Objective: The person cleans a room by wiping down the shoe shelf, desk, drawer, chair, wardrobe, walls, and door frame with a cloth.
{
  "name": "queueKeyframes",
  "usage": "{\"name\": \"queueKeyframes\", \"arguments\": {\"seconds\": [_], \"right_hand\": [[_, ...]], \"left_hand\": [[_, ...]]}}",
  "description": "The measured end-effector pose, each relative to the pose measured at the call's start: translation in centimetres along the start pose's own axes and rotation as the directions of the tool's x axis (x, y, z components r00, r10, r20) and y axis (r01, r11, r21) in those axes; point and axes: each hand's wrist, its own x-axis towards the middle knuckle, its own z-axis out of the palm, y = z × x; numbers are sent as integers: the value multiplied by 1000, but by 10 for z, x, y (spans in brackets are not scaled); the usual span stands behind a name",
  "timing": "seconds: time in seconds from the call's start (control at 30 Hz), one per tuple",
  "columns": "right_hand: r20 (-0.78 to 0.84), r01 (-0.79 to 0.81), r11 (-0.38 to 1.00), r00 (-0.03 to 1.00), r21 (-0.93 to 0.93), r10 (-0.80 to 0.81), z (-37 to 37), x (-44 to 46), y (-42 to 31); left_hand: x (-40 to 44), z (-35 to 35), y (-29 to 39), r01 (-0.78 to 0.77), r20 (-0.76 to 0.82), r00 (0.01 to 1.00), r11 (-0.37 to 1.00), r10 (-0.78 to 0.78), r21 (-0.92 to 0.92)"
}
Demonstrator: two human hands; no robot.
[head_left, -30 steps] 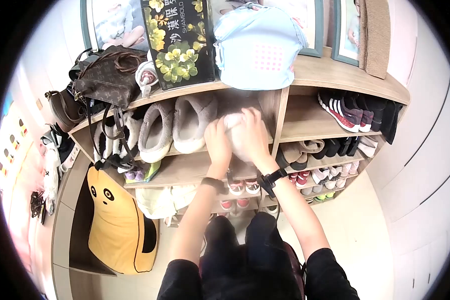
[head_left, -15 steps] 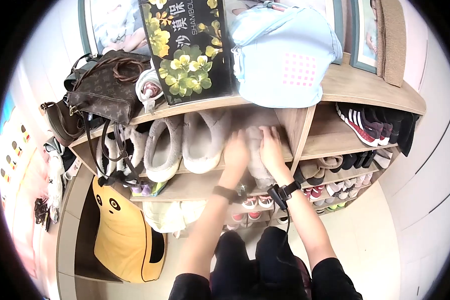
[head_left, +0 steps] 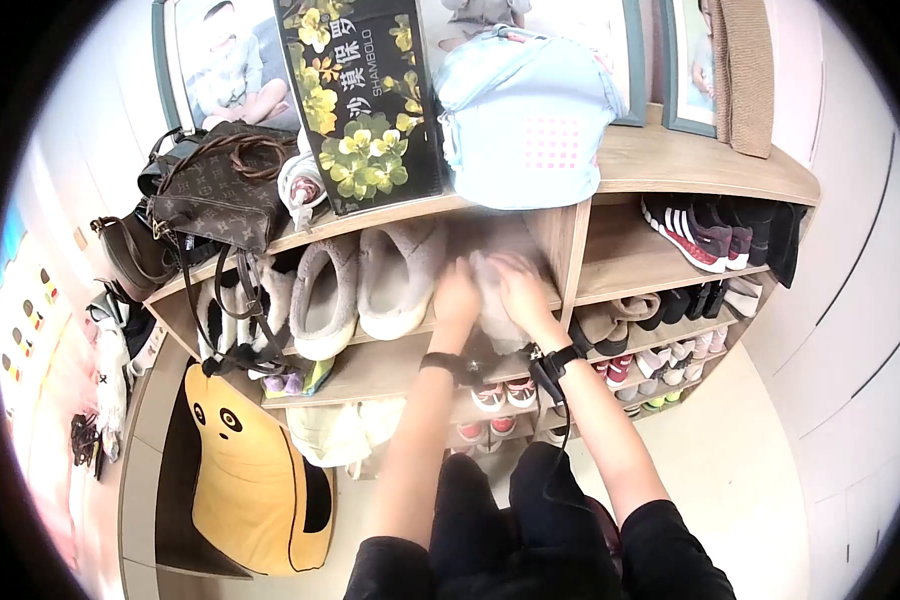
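Observation:
A fluffy, pale grey-pink slipper (head_left: 500,322) is held between both hands at the open front of the upper shelf compartment. My left hand (head_left: 457,297) is closed on its left side, and my right hand (head_left: 518,288) wraps over its right side from above. Motion blurs the slipper and the fingertips. To the left of my hands, a pair of grey fur-lined slippers, a nearer one (head_left: 402,280) and a farther one (head_left: 326,300), stands with the toes outward over the shelf edge.
A wooden shoe cabinet (head_left: 670,160) carries a brown handbag (head_left: 220,210), a black floral box (head_left: 365,110) and a light blue bag (head_left: 525,110) on top. Striped sneakers (head_left: 695,235) sit in the right compartment. A yellow cushion (head_left: 255,480) leans at lower left.
The camera view has shifted, so the cabinet appears farther left. Both hands stay on the fluffy slipper, which is now more blurred and looks slightly turned.

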Motion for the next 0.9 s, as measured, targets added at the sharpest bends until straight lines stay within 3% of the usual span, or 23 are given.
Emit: {"name": "queueKeyframes", "arguments": {"seconds": [0.13,0.23,0.47,0.57,0.63,0.73,0.9], "right_hand": [[84,61,998,995,-4,-61,-19,-20,-9],[131,80,997,988,0,-79,-34,-28,-25],[271,115,979,960,-168,-66,-66,-47,-47],[315,122,973,947,-197,-55,-63,-47,-42],[349,104,974,937,-201,-28,-53,-47,-36],[213,55,964,977,-260,2,-26,-32,-17],[211,-47,962,972,-267,106,6,-10,12]], "left_hand": [[-14,-6,7,-10,-53,998,991,17,134],[-24,-15,9,-101,-62,992,978,114,181],[-70,-50,37,-269,13,963,961,269,64],[-75,-46,42,-212,69,973,973,219,-94],[-68,-36,39,-164,108,979,982,173,-89],[-46,-18,39,-93,80,993,994,88,63],[1,-4,30,10,79,997,1000,-8,-27]]}}
